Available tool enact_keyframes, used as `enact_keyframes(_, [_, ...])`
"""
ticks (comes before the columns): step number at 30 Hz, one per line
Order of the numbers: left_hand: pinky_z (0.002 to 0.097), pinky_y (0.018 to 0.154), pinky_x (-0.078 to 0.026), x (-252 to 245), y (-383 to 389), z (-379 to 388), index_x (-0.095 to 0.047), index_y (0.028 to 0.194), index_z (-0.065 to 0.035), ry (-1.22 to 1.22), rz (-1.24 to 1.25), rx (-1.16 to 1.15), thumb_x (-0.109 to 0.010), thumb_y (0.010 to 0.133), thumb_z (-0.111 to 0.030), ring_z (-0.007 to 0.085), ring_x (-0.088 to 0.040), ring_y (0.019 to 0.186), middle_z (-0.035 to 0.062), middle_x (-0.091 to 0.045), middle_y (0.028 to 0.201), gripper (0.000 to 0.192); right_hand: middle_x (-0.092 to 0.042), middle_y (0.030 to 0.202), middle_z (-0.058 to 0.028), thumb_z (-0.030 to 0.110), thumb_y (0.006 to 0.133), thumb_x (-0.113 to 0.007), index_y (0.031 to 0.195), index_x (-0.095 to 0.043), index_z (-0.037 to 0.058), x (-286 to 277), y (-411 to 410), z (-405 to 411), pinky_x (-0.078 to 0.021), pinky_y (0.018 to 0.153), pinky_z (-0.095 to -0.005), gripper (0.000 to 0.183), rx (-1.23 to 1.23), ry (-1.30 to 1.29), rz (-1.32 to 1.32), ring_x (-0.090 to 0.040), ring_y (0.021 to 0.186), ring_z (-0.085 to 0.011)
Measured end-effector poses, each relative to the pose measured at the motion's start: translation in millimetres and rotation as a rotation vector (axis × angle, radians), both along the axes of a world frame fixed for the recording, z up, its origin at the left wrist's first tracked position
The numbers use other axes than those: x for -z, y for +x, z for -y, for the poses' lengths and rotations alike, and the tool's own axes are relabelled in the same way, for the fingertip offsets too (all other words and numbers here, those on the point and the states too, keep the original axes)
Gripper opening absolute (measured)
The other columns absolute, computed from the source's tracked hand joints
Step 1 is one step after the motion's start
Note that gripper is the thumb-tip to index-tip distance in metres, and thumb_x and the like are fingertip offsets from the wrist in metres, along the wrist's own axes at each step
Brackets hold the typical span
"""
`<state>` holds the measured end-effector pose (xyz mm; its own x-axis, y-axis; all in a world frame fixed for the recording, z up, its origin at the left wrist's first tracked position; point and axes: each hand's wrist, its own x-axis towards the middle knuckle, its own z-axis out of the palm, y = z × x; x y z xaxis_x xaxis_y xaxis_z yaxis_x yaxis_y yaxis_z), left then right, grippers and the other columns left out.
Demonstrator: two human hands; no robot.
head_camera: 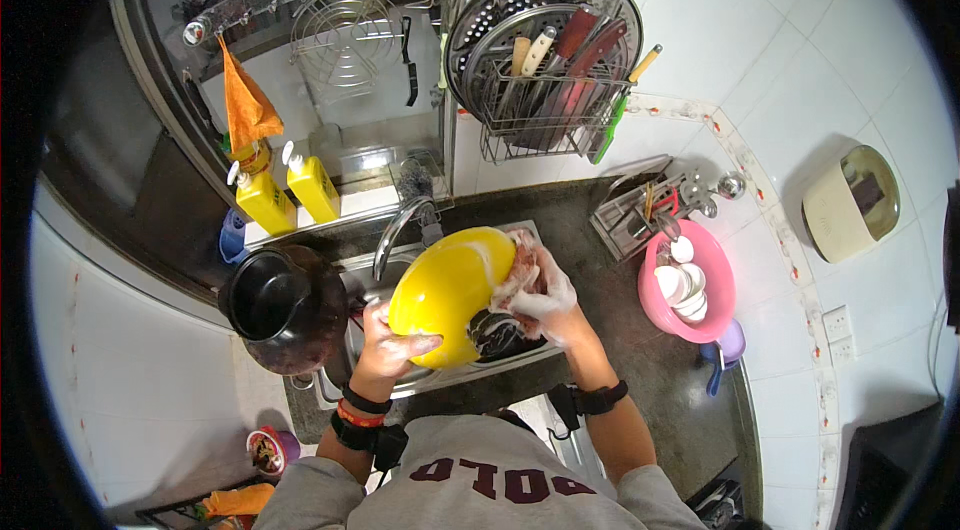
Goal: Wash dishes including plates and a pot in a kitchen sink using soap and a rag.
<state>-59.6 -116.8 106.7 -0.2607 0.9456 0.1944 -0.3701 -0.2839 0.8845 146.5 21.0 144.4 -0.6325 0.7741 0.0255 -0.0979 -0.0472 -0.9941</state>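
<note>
My left hand (394,342) grips the lower left rim of a yellow bowl (442,290), tilted over the stainless steel sink (442,382). White suds streak the bowl's surface. Covered in foam, my right hand (551,297) holds a reddish scrubbing cloth (521,279) against the bowl's right side. A curved chrome faucet (390,234) stands just behind the bowl. Below my right hand, a dark soapy item, perhaps a pan or another bowl, shows partly in the sink; the yellow bowl hides the rest.
A large dark pot (300,312) stands left of the sink, near two yellow pump bottles (313,189). On the right are a pink basin (686,282) holding white dishes and a metal utensil rack (637,215). A wire knife rack (551,110) hangs on the wall.
</note>
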Motion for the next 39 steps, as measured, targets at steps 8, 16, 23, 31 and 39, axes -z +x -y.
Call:
enact_keyframes(8, [0.0284, 0.082, -0.050, -44, 0, -6, -0.062, 0.105, -0.0003, -0.040, -0.482, -0.165, -0.087, 0.065, -0.008, 0.0117, -0.062, 0.087, 0.0045, -0.068, 0.097, 0.048, -0.054, 0.109, -0.0128, 0.017, 0.069, -0.076, 0.085, -0.068, 0.0381, -15, -15, 0, -0.0514, 0.075, -0.0362, 0.028, 0.171, 1.231, 0.278, -0.060, 0.089, -0.0340])
enact_keyframes(16, [0.0281, 0.074, -0.053, -99, -1, -4, -0.066, 0.101, -0.0016, 0.024, -0.816, -0.045, -0.091, 0.056, -0.020, 0.0161, -0.066, 0.072, 0.0063, -0.070, 0.084, 0.055, -0.060, 0.087, -0.0115, 0.012, 0.071, -0.069, 0.100, -0.062, 0.0123, -82, -6, -5, -0.0504, 0.064, -0.0344, 0.029, 0.050, 1.285, 0.187, -0.062, 0.079, -0.0281])
enact_keyframes(23, [0.0276, 0.055, -0.046, -76, -4, 7, -0.068, 0.076, -0.0039, 0.324, -1.202, -0.324, -0.090, 0.052, -0.028, 0.0172, -0.060, 0.054, 0.0038, -0.065, 0.067, 0.041, -0.065, 0.087, -0.0146, 0.015, 0.082, -0.065, 0.093, -0.061, 0.0015, -109, -16, 11, -0.0506, 0.069, -0.0381, 0.018, 0.180, 0.824, 0.020, -0.064, 0.075, -0.0274])
enact_keyframes(31, [0.0289, 0.070, -0.054, -68, 13, 9, -0.067, 0.090, 0.0079, 0.077, -0.417, -0.304, -0.087, 0.057, -0.015, 0.0175, -0.069, 0.073, 0.0112, -0.071, 0.082, 0.045, -0.062, 0.086, -0.0124, 0.011, 0.087, -0.059, 0.114, -0.048, -0.0024, -38, -38, 7, -0.0497, 0.078, -0.0336, 0.033, 0.307, 0.436, -0.246, -0.062, 0.078, -0.0214])
enact_keyframes(39, [0.0299, 0.083, -0.052, -40, 0, -7, -0.063, 0.111, 0.0040, -0.046, -0.493, -0.247, -0.085, 0.062, -0.006, 0.0165, -0.066, 0.089, 0.0095, -0.070, 0.103, 0.054, -0.062, 0.095, -0.0153, 0.005, 0.074, -0.066, 0.094, -0.066, 0.0143, -24, -35, -29, -0.0518, 0.077, -0.0372, 0.022, 0.103, 0.761, -0.021, -0.063, 0.081, -0.0292])
